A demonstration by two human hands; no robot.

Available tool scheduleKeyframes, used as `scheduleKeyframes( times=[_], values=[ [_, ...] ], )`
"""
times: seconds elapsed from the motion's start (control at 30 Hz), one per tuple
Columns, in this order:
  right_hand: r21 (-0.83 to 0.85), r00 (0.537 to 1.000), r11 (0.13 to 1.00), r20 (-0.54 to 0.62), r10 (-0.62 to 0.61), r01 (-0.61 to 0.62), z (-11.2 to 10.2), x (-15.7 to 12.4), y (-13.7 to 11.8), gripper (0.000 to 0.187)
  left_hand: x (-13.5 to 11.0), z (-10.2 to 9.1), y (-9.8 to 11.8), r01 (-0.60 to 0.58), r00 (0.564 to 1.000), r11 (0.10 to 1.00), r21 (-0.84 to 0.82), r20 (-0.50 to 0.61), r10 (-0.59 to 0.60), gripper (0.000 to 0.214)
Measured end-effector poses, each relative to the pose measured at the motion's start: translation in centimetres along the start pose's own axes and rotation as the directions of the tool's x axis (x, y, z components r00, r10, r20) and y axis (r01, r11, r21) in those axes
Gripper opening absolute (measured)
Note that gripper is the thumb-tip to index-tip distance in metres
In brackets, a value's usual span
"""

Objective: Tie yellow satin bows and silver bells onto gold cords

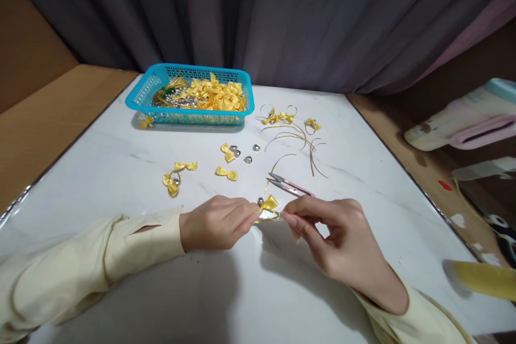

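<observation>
Between my two hands is a loop of gold cord with a yellow satin bow and a small silver bell on it. My left hand pinches the loop's left side, its fingertips partly hidden. On the right, my right hand pinches the cord's other side between thumb and fingertips. Thread snips with pink handles lie just beyond my right hand, blades pointing left. A cut piece of gold cord rests behind the snips.
A blue basket at the back holds yellow bows, silver bells and a cord bundle. Loose bows, bells and cord pieces lie mid-table. A bow on a ring sits left. A tumbler stands right, near a yellow roll.
</observation>
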State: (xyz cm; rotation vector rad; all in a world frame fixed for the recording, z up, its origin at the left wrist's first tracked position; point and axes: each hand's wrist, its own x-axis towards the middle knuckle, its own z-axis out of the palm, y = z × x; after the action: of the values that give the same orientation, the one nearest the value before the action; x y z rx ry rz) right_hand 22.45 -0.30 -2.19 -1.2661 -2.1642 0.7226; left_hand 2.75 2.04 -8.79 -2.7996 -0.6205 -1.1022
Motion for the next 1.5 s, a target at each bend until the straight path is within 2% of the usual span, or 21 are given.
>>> scheduleKeyframes(
  times=[0.33,0.53,0.9,1.3,1.5],
  values=[
    [-0.001,0.999,1.0,-0.052,-0.012,0.012,-0.08,-0.15,-0.2,0.018,-0.14,0.01,0.17,0.022,1.0,1.0,0.008,-0.016,-0.022,0.019],
    [-0.016,1.0,1.0,0.014,0.012,-0.011,0.04,0.09,-0.01,0.018,-0.03,0.01,0.16,0.009,1.0,1.0,0.005,-0.011,-0.009,0.018],
    [0.0,1.0,1.0,0.024,0.009,-0.009,0.04,0.03,0.07,0.017,0.06,-0.01,0.08,-0.004,0.999,1.0,-0.021,0.038,0.005,0.021],
    [0.039,0.998,0.999,0.051,0.031,-0.033,-0.36,-0.05,-0.14,0.017,-0.03,0.04,0.14,0.004,1.0,1.0,-0.002,0.018,-0.004,0.02],
    [0.023,0.999,0.999,0.02,0.047,-0.047,-0.19,0.17,-0.11,0.017,0.03,-0.03,0.19,0.006,1.0,1.0,-0.021,0.029,-0.006,0.021]
  ],
)
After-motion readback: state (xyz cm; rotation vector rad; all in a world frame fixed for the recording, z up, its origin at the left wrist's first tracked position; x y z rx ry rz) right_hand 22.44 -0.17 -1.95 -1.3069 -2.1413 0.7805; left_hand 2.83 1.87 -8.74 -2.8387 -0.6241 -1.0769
